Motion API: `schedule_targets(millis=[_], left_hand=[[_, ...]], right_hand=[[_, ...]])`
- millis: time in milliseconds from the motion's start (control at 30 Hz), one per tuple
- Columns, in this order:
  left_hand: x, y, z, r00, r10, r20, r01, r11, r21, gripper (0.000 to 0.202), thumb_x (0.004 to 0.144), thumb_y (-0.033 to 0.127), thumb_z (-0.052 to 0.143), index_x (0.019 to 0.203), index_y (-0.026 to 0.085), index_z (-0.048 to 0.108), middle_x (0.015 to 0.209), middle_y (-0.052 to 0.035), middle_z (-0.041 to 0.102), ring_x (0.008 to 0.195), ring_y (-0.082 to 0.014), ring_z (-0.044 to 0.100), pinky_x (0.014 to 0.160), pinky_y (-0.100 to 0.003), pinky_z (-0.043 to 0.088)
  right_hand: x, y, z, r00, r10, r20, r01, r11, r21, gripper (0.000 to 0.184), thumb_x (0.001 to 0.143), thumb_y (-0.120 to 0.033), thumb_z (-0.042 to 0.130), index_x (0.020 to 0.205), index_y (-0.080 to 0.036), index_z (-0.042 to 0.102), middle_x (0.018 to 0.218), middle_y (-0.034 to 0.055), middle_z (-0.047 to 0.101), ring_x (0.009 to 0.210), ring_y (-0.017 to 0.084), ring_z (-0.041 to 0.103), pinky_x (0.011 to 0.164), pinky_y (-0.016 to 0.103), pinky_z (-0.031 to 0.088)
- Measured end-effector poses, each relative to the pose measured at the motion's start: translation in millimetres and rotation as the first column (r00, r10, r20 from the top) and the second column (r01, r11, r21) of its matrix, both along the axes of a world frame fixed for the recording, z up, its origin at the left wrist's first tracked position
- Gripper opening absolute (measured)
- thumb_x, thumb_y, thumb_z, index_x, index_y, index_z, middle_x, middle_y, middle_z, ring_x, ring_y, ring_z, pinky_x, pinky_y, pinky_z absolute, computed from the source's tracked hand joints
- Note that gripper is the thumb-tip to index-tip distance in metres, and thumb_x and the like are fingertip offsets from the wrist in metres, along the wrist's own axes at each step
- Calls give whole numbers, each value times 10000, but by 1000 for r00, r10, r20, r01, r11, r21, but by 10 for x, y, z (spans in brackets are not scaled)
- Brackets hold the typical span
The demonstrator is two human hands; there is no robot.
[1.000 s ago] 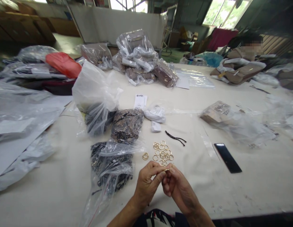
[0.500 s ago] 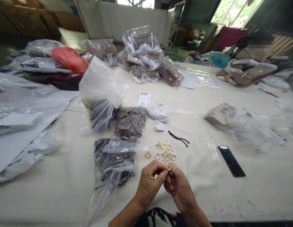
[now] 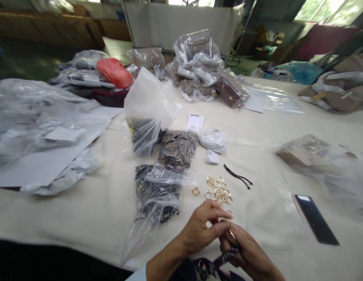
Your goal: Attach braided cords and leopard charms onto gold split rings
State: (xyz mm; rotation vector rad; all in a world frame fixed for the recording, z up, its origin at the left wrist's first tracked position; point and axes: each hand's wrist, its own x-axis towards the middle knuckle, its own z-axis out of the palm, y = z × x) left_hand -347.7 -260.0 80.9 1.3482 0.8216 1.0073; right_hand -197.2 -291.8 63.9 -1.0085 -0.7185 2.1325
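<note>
In front of my body, my right hand is closed with a small gold ring between its thumb and fingers. My left hand meets it, thumb tip against the right fingertips and forefinger bent over above; what its fingertips pinch is hidden. Under the right hand runs a dark patterned strip, and I cannot tell if it is cord or clothing. Several loose gold rings lie just beyond the fingers, with a few overlapping rings to their left. A black braided cord rests farther right.
Left of the rings lie clear bags of dark cords and brown-black pieces. A white plastic bag stands behind them. On the right are a black phone-like slab and a wrapped packet. Wrapped bags are piled at the back.
The view has swung left, so the table things appear farther right. Both hands have drawn nearer my body; the left forefinger has lifted off the pinch. The dark strip now shows under the right hand.
</note>
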Motion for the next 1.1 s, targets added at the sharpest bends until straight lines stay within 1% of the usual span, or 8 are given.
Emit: schedule_targets(millis=[233,333,467,600,700,967,1033,1100], left_hand=[[-159,-62,-109,988,-154,-31,155,986,57,148,751,164,596,855,150,700,850,-82,609,777,-158,562,737,-267,464],[-240,-105,-143,988,-140,-58,145,985,96,151,743,142,551,837,136,670,894,-95,598,800,-167,563,742,-273,467],[-321,-189,-180,987,-93,-133,110,986,122,167,801,170,491,826,127,650,896,-107,590,830,-172,556,776,-284,457],[-366,-352,-285,990,26,-137,-20,999,45,227,850,197,450,931,135,651,956,-120,591,907,-184,558,827,-301,449],[-420,-419,-360,990,-76,-118,81,996,36,262,856,240,483,1035,147,651,984,-131,611,913,-187,581,826,-290,461],[-536,-308,-440,956,-61,-285,171,909,380,276,850,362,524,951,165,689,810,-83,636,700,-122,577,642,-197,455],[-542,-350,-479,928,21,-373,167,869,466,334,877,404,460,888,158,686,751,-69,637,657,-119,565,620,-205,438],[-550,-418,-530,864,99,-493,178,856,485,383,904,403,392,809,149,663,676,-53,619,617,-120,548,588,-216,416]], right_hand=[[-19,-185,20,997,13,-70,-34,950,-311,484,624,-552,739,886,-188,555,559,-81,328,414,-3,186,396,144,111],[-131,-194,62,999,34,-5,-34,953,-301,497,628,-515,755,932,-204,515,547,-96,295,424,0,189,396,131,114],[-221,-252,-128,992,94,79,-77,978,-191,379,753,-515,649,810,-200,445,478,-106,322,361,-1,176,333,126,103],[-215,-340,-306,989,101,-112,-128,955,-269,379,761,-497,652,744,-198,419,458,-109,358,313,-6,171,296,120,121],[-174,-327,-291,950,94,-297,-198,919,-342,372,754,-484,663,706,-191,439,395,-117,334,279,-6,145,284,114,105],[-224,-224,-337,943,212,-255,-321,778,-540,421,635,-525,710,641,-197,447,347,-121,300,285,12,124,281,135,85],[-262,-255,-346,975,201,-90,-220,866,-448,376,717,-541,646,729,-195,500,418,-101,373,329,20,204,324,132,145],[-273,-276,-325,964,201,176,-171,970,-171,355,809,-551,542,825,-197,540,503,-76,421,425,42,314,417,145,253]])
